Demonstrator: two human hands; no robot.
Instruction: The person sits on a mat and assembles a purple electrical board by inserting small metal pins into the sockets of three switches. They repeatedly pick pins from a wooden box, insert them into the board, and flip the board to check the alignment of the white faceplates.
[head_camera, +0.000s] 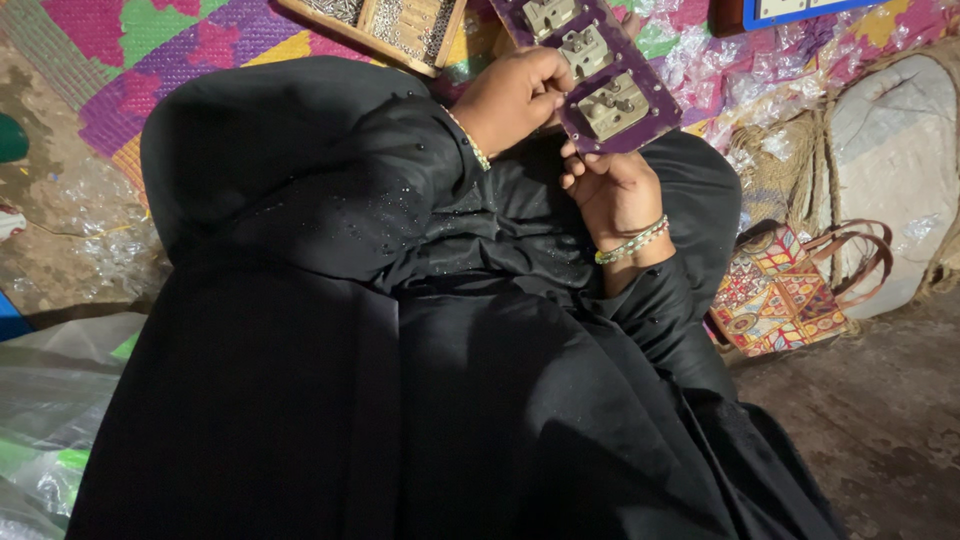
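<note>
Our right hand (618, 195) props the purple rectangular board of brass-coloured metal fittings (597, 75) from beneath, fingers curled on its edge, steadying it while our left hand (512, 97) pinches at one fitting.

Bright patchwork mat (140, 60) on dirt floor (880, 420), dim light, patterned bag (775, 290) nearby.
</note>
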